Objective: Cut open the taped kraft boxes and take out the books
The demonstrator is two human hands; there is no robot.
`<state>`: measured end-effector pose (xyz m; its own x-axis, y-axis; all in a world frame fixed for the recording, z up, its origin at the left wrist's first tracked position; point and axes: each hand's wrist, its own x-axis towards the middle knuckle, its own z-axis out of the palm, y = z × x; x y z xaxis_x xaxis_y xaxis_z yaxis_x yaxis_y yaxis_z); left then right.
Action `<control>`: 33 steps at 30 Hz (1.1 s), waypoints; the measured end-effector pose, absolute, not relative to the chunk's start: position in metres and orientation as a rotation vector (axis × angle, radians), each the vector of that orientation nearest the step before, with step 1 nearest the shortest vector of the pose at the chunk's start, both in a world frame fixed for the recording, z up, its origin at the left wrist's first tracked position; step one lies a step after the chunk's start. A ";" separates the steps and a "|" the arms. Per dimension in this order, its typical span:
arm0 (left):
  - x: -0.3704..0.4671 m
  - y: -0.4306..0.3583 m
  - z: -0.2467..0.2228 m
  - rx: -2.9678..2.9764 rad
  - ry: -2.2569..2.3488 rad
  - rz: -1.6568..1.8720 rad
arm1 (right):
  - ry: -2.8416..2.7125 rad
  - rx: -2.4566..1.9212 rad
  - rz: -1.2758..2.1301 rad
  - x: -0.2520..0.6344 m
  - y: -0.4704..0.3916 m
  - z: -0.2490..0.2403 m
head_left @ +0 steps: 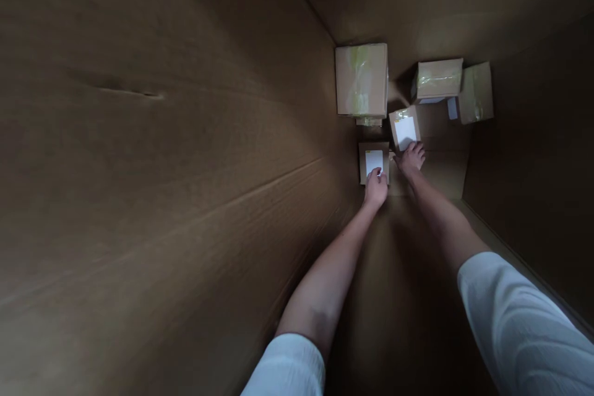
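Note:
Deep inside a large carton, my left hand (376, 189) reaches onto the near part of a small cardboard box (363, 164) with a white label (374, 159). Its fingers are bent together over the label's lower edge; what lies between them, if anything, is too small to make out. To the right, my right hand (411, 159) grips the near end of another small cardboard box (395, 125), fingers over its right side and thumb toward the left. That box sits slightly turned, with a white label (405, 131) facing up and clear tape at its far end.
High carton walls (185, 154) enclose both arms. A larger taped box (348, 80) stands in the far left corner, with another box edge (370, 122) showing under it. Two taped boxes (440, 77) (480, 93) stand at the far right. Flaps (440, 167) cover part of the bottom.

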<state>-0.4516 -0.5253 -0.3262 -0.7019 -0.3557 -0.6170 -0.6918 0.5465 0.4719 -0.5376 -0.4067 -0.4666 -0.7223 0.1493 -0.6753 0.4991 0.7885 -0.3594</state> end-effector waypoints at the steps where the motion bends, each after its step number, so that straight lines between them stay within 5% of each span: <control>1: -0.451 -0.524 -0.325 -0.860 2.328 0.994 | 2.332 0.493 -0.704 -0.536 -0.405 -0.468; 18: -0.532 -0.553 -0.356 -0.761 2.176 0.962 | 2.136 0.595 -0.644 -0.576 -0.374 -0.403; 25: -0.593 -0.591 -0.367 -0.604 2.075 0.759 | 1.875 0.654 -0.885 -0.605 -0.381 -0.362; 33: -0.616 -0.585 -0.312 -0.664 1.973 1.128 | 1.885 0.579 -0.983 -0.610 -0.359 -0.272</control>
<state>-0.6158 -0.5853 -0.3120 -0.5801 -0.0677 -0.8117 -0.7338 0.4759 0.4848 -0.6104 -0.3595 -0.2719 -0.4811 -0.0017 -0.8767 0.7177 0.5735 -0.3950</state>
